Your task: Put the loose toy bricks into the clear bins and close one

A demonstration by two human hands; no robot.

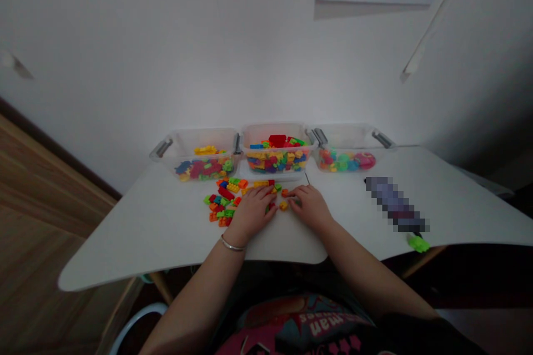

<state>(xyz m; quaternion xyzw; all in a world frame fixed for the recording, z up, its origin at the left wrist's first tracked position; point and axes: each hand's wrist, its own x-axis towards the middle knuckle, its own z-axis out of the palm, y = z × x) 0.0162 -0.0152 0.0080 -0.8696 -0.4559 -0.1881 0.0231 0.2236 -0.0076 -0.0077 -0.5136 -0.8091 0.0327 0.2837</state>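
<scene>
Since the small orange brick (pixel 283 206) sits between both hands, mid-table twd the far edge of the table (pixel 125 249), it'd be light, stiff, slick, best pinched by its sides; L hand (pixel 252 213) and R hand (pixel 310 206) lie part-curled, hold unclear.

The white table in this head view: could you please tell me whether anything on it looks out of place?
Yes: a bright green plastic brick sits alone at the near right edge of the white table, far from the loose multicoloured plastic bricks, so it looks stray.
</scene>
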